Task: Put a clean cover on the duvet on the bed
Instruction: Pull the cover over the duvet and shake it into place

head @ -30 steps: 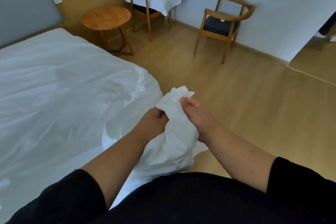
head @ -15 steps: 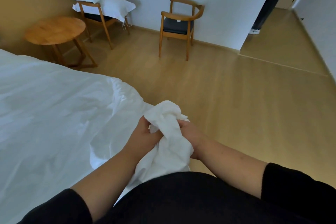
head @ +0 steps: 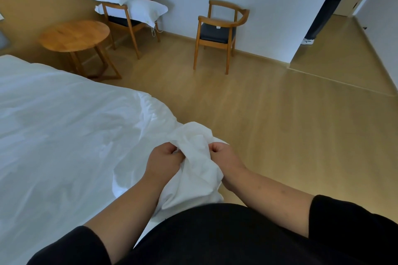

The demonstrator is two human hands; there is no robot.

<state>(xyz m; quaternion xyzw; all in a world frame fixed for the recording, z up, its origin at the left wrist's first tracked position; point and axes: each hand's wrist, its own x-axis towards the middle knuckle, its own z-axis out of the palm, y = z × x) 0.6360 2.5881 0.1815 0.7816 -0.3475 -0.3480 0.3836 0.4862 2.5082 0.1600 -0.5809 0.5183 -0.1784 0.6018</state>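
No readable text, labels or numbers anywhere; small white tag on the chair seat [head: 218, 32] illegible.

A: How much of the bed [head: 53, 135] is showing?

B: Only one corner; the left edge is cutting the rest off, and white fabric is hiding the mattress.

A: And the hands near that corner?

B: The bunched cover [head: 193, 157] is hiding the fingertips of both.

A: Anyone beyond the bed?

B: A wall is hiding all but a dark trouser leg [head: 321, 15] and a shoe [head: 307, 41].
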